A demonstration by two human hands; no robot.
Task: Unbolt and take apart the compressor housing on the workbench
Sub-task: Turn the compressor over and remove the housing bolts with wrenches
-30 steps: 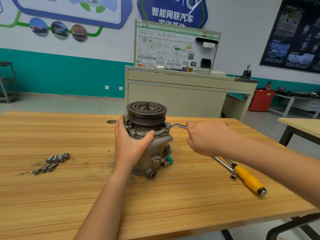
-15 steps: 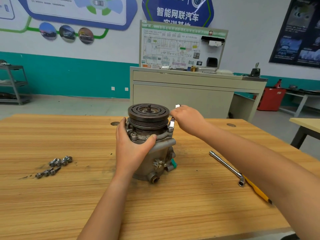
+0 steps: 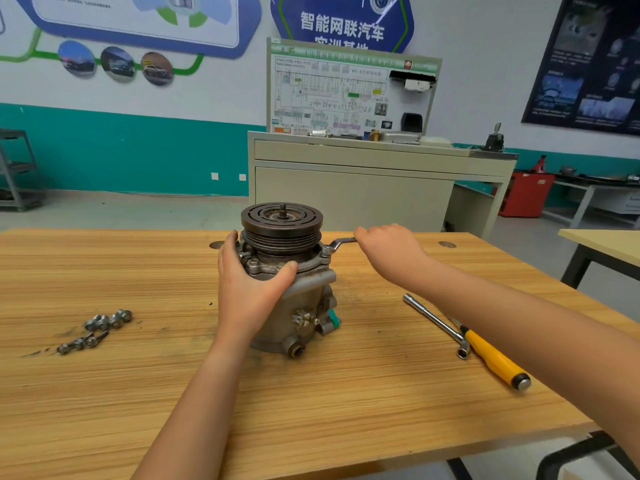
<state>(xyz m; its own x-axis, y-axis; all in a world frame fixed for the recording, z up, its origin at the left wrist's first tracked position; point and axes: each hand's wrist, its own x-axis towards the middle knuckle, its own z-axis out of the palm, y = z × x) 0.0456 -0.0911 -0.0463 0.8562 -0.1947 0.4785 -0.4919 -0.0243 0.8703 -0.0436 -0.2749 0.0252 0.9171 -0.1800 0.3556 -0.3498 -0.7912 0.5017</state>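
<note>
2 bare forearms (image 3: pixel 194 393); left grip (image 3: pixel 249 289), right grip (image 3: pixel 391 252) bare.

the compressor (image 3: pixel 298 306) stands upright mid-workbench (image 3: pixel 311 410). the left hand (image 3: pixel 249 289) wraps its near-left side. the right hand (image 3: pixel 388 251) holds a wrench (image 3: pixel 341 242) reaching right from the compressor's upper rim, its end seemingly on a bolt there. loose bolts (image 3: pixel 100 329) lie well apart to the left. a socket bar (image 3: pixel 436 323) lies to the right, with a screwdriver (image 3: pixel 495 362) just beside its near end. a cabinet (image 3: pixel 353 195) stands behind the bench.

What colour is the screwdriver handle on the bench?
Yellow screwdriver handle, seen in the head view.
</note>
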